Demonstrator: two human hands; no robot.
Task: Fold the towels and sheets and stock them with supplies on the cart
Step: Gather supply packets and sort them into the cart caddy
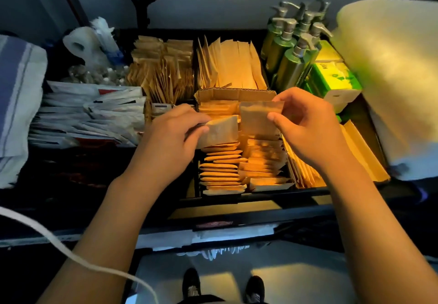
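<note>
Each grip pinches an unlabelled brown packet (pixel 219 132).

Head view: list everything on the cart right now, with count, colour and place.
Brown packets: many, stacked in the middle cardboard box.
Held packets: two, brown, one in the left hand, one in the right.
Paper sleeves: many, tan, back middle bin.
Small sachets: many, tan, back, left of the sleeves.
White packets: many, white with red marks, left bin.
Pump bottles: several, green, back right.
Tissue packs: few, green and white, beside the bottles.
Towel: one, cream, far right.
Striped cloth: one, white and blue, far left.
Left hand: pinches a packet.
Right hand: pinches a packet.
</note>
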